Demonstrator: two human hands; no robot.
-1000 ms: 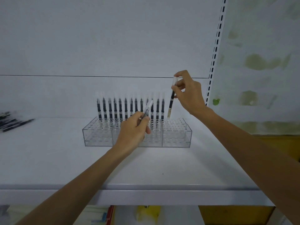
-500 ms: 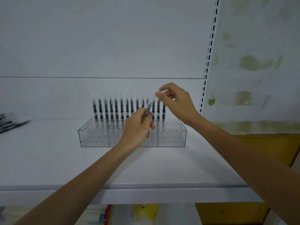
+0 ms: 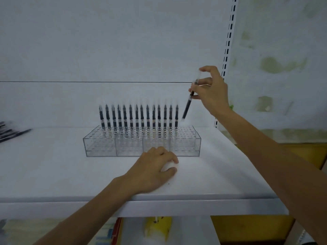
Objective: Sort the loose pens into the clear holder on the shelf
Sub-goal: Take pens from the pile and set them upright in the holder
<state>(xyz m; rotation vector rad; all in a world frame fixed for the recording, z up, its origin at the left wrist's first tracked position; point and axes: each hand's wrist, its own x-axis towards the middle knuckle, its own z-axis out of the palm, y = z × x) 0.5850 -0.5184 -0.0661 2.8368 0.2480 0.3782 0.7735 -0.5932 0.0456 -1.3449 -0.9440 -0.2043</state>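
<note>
A clear holder point(image 3: 141, 146) with many holes stands on the white shelf point(image 3: 53, 174). Several black pens point(image 3: 138, 115) stand upright in its back row. My right hand point(image 3: 212, 91) pinches one more black pen point(image 3: 188, 106) near its top. That pen is tilted, with its tip just above the right end of the back row. My left hand point(image 3: 154, 167) rests on the shelf in front of the holder, fingers loosely curled, holding nothing. Several loose pens point(image 3: 10, 132) lie at the shelf's far left.
A slotted white upright point(image 3: 228, 41) runs down the wall just right of my right hand. The shelf's front edge point(image 3: 194, 206) crosses below my left wrist. Under the shelf are a yellow item point(image 3: 155, 227) and some packaged goods.
The pen my left hand held has passed to my right hand, which lifted it to the right end of the row. My left hand dropped onto the shelf.
</note>
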